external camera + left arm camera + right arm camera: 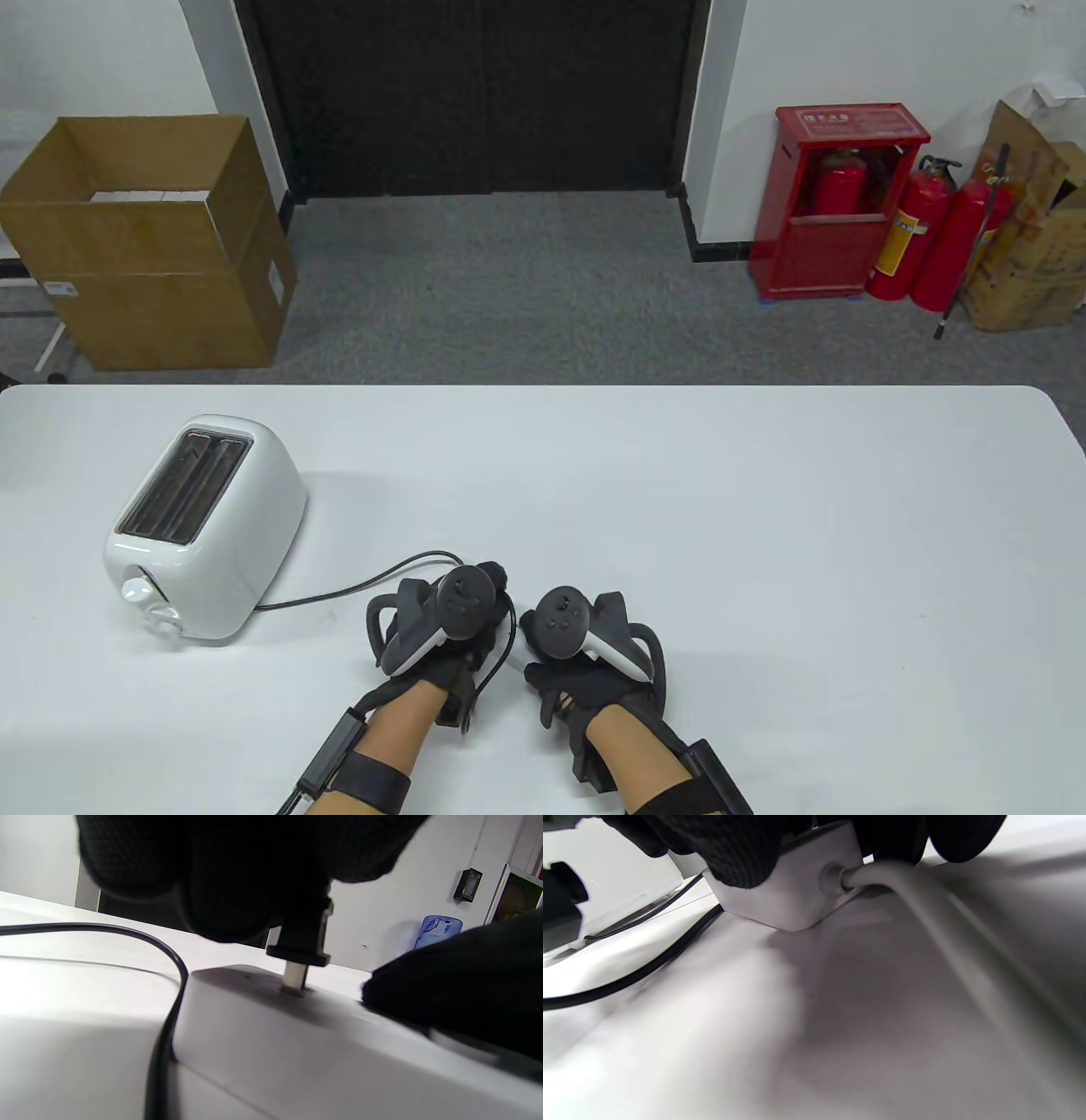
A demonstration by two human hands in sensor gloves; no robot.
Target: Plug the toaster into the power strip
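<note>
A white two-slot toaster (204, 526) stands at the table's left. Its black cord (356, 586) runs right to my left hand (450, 620). In the left wrist view my left hand (237, 887) grips the black plug (303, 942), whose metal prongs (295, 978) stand partly in a socket of the white power strip (263, 1035). My right hand (585, 654) rests on the strip; it shows at the right of the left wrist view (458, 984). In the right wrist view its fingers (734, 853) hold the strip's end (793, 895), where its white cable (946, 925) leaves.
The white table (764, 526) stretches right and back from my hands. Beyond its far edge stand a cardboard box (144, 246) and a red extinguisher cabinet (836, 204) on the floor. The black cord (628, 980) loops on the table beside the strip.
</note>
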